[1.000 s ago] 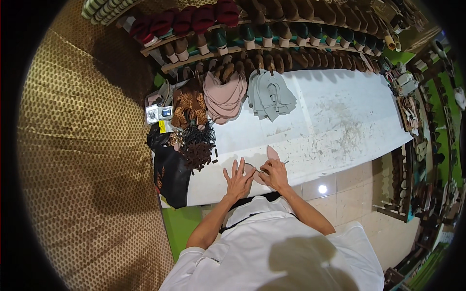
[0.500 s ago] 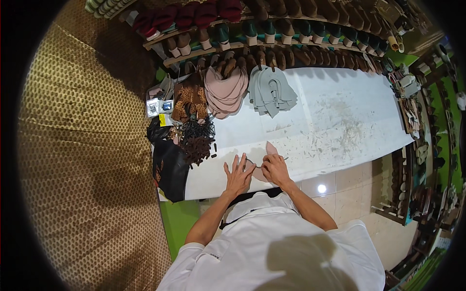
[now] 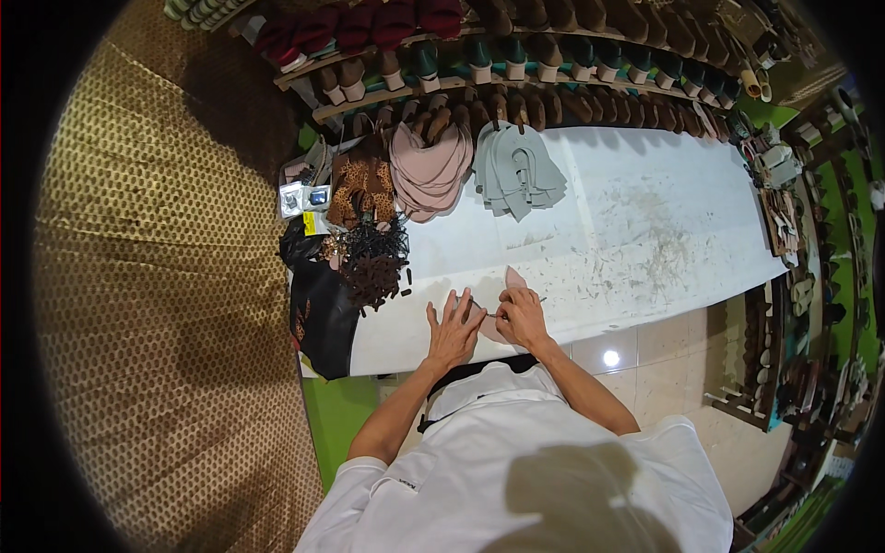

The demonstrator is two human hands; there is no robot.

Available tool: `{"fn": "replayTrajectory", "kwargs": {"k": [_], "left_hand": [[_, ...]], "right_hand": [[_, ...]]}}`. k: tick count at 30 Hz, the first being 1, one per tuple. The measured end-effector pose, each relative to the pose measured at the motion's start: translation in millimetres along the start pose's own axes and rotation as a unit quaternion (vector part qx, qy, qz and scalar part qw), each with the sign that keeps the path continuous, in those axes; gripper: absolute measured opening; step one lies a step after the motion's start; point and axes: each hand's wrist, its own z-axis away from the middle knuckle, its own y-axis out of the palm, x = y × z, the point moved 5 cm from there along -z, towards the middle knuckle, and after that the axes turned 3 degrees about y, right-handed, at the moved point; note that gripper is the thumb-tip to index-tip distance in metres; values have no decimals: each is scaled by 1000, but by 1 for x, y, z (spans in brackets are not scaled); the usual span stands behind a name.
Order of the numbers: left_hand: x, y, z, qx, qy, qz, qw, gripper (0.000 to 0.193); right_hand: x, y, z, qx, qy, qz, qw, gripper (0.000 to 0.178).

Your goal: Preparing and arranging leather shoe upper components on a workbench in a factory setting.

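Note:
A pale pink leather-like piece (image 3: 492, 334) lies on the white-covered table close to my body, its pointed tip (image 3: 513, 276) showing beyond my right hand. My left hand (image 3: 452, 332) rests over its left side with the fingers spread, thumb toward the middle. My right hand (image 3: 523, 320) is bent over the right side, fingers pinched together. A thin dark strip or rod (image 3: 489, 315) runs between the two hands along the pink piece. A slim end also pokes out right of my right hand; whether it is one thing I cannot tell.
Stacked pink pieces (image 3: 431, 170) and grey pieces (image 3: 521, 170) lie at the table's far side. Left are brown tabs (image 3: 373, 279), black straps (image 3: 383, 241) and black sheet material (image 3: 323, 318). Shoe racks (image 3: 442, 85) stand behind; scraps litter the white cover (image 3: 645, 221).
Both hands stay at nearly the same place on the pink piece. The left fingers shift slightly; the right hand is raised a touch at the knuckles.

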Motion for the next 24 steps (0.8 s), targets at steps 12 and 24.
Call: {"fn": "replayTrajectory", "kwargs": {"k": [12,24], "left_hand": [[-7,2,0,27,-8,-22,999,57],[-17,8,11,3,-45,25,999,46]], "right_hand": [[-6,1,-9,26,22,-1,999,9],[-12,-25,11,13,18,-28,999,21]]}}
